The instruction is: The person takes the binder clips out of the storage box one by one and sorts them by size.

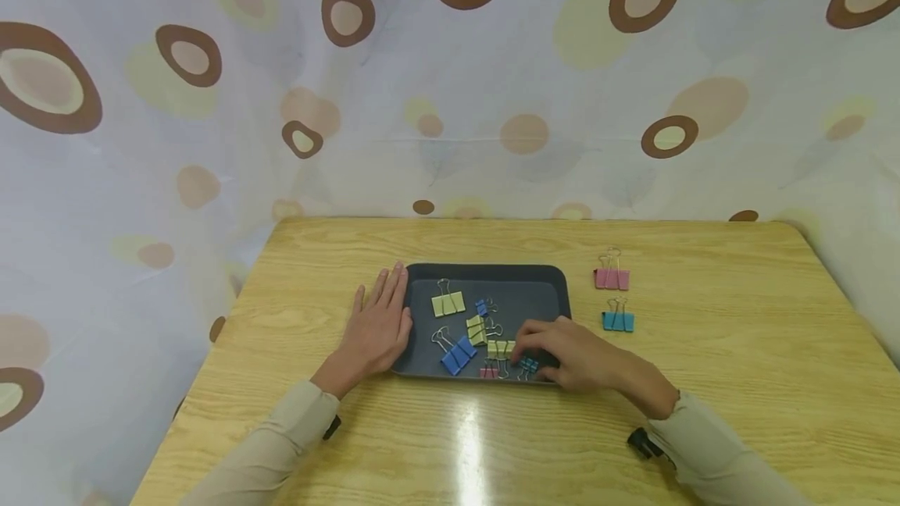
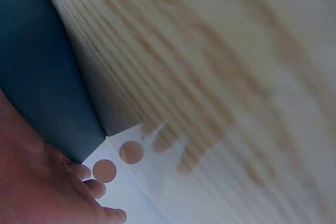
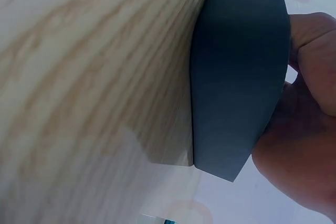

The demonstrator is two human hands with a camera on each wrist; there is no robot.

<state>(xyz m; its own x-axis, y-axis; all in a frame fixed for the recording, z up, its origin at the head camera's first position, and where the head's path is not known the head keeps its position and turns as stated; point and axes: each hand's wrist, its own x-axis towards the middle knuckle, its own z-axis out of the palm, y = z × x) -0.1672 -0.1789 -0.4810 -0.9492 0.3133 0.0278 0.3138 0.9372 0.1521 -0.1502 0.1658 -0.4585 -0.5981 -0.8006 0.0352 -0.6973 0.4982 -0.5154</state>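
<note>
My left hand (image 1: 374,333) rests with straight fingers along the left rim of a dark tray (image 1: 523,299); in the left wrist view the hand (image 2: 52,187) is beside the tray wall (image 2: 42,72). Over the tray's front right corner, my right hand (image 1: 580,354) has bent fingers and a thumb spread around a small teal binder clip (image 1: 529,365). Close by lie a yellow clip (image 1: 501,348) and a small pink clip (image 1: 488,372). In the right wrist view the tray wall (image 3: 236,77) hides the fingertips of the hand (image 3: 304,129).
Also in the tray are a large blue clip (image 1: 458,355), a small blue clip (image 1: 481,308) and yellow clips (image 1: 448,304) (image 1: 476,330). Right of the tray, a pink clip (image 1: 612,279) and a blue-teal clip (image 1: 618,322) lie on the wooden table (image 1: 731,318). A patterned curtain hangs behind.
</note>
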